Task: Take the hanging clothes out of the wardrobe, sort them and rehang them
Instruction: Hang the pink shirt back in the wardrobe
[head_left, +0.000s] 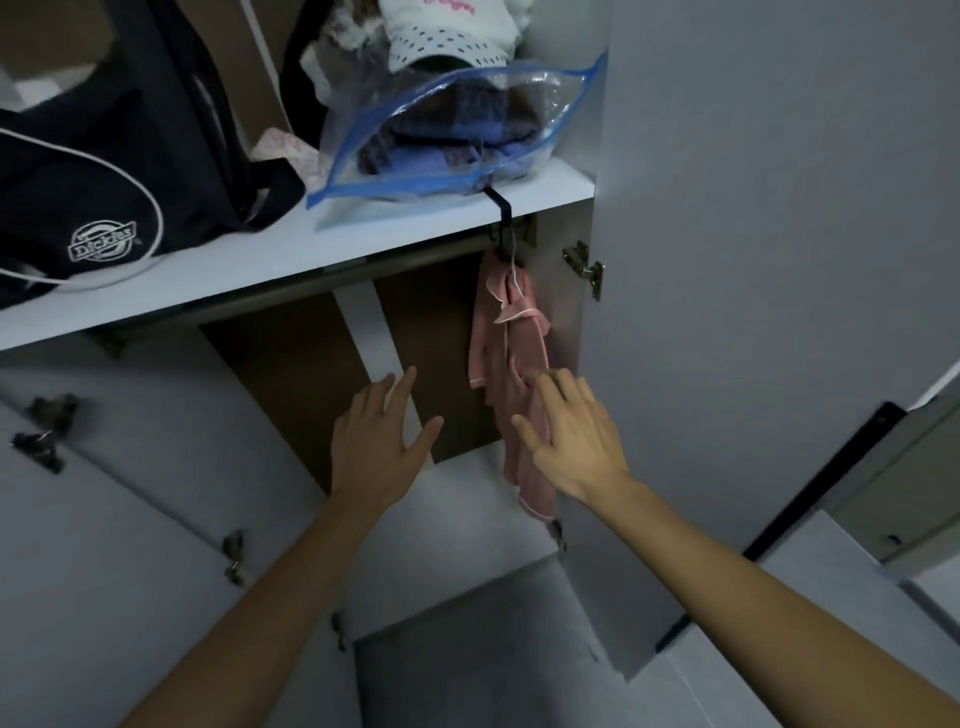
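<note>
1. Pink garment (506, 364) – hangs from a dark hook (500, 208) clipped over the shelf (291, 260) edge, at the right end of the wardrobe, close to the right side wall. Long axis vertical; top bunched at the hook, bottom hem down below hand level.
2. R hand (569, 439) – fingers spread and straight, gripping nothing. Fingertips overlap the garment's lower half; touching or just in front, can't tell. It's the nearer hand by far.
3. L hand (376, 439) – also spread, holding nothing, off to the left of the garment w/ a gap between, in front of the brown back panel (291, 374).
4. Key relation: hang point is straight up from the R hand, so the lift-off has to go up the cloth to the hook, not sideways.
5. Rail (260, 299) under the shelf looks bare in the visible stretch – prob. the last hanging item left.
6. On the shelf: dark bag (104, 171), clear zip bag (452, 124) of blue knits sitting over the hook's top.
</note>
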